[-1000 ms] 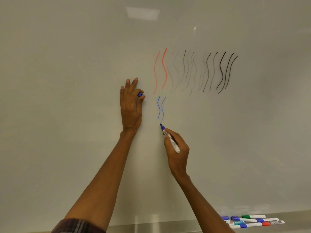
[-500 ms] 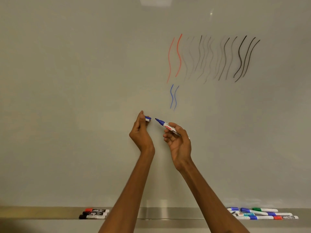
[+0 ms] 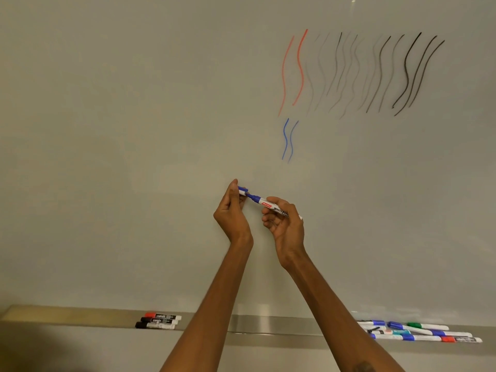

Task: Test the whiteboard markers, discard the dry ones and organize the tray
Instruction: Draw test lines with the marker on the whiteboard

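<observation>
Blue-tipped, the whiteboard marker [image 3: 269, 205] is gripped in the curled fingers of the right hand [image 3: 285, 226]. Its tip is held at the mouth of the blue cap [image 3: 243, 190], which is pinched by the left hand [image 3: 232, 213] just beside. Two blue test lines [image 3: 287, 139] are seen above both hands. Well below the left hand, three markers [image 3: 158, 320] are laid on the tray [image 3: 255, 327]. A larger cluster [image 3: 418, 332] is laid below the right.

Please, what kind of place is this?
Probably a classroom or meeting room: a large whiteboard with wavy lines on it, a metal tray under it, and markers lying in the tray.
</observation>
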A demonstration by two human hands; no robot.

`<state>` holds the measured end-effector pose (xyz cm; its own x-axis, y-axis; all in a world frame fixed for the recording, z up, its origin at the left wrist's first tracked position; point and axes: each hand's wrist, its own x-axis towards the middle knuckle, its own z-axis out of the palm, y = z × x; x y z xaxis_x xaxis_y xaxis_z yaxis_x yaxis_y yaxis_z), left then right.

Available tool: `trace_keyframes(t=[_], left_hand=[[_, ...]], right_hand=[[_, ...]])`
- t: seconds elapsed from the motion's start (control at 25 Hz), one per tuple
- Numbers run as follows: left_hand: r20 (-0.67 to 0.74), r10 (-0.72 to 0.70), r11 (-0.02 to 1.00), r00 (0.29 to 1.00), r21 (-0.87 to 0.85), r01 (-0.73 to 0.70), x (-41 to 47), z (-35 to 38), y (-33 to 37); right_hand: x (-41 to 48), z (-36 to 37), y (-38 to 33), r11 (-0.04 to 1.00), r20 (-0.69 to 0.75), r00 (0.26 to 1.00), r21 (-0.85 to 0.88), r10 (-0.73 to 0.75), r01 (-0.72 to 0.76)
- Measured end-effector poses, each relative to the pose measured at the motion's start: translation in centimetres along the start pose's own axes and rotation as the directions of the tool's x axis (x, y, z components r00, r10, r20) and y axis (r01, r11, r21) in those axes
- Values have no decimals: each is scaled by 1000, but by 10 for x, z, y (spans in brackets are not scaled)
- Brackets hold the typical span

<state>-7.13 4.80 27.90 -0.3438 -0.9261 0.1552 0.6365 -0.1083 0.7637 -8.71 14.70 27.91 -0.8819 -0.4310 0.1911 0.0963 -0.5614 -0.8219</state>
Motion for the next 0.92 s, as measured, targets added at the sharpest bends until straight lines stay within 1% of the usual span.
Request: trace_keyframes(t=[0.2,0.28,0.44,0.6,0.72,0.8,0.84,0.92], left_hand=[[18,-7,999,1000,35,6,0,-10,-10],[13,-2,999,1000,54,2,1,-15,-13],[-4,6,995,1000,98,-6,7,-24,-17],[-47,-16,997,999,69,19,10,-35,-18],[-18,-1,997,1000,83,3,17,-51,-19],[27,36,989,999,145,-39,21,-67,-20],[37,48,983,998,175,-54,24,-76,-20],[-2,48,974,999,222,-46,27,-97,-24]], right_hand=[[5,1,13,997,13,1000,-75,21,-20],[7,2,18,996,-5,999,-86,36,-36],[8,3,27,997,-8,998,-41,68,-68],[9,8,41,993,23,992,0,122,-122],[10,8,53,981,68,979,26,190,-192],[9,4,64,969,121,962,-9,246,-246],[8,2,72,963,137,953,-55,269,-263],[1,-3,91,943,128,945,-190,300,-274]])
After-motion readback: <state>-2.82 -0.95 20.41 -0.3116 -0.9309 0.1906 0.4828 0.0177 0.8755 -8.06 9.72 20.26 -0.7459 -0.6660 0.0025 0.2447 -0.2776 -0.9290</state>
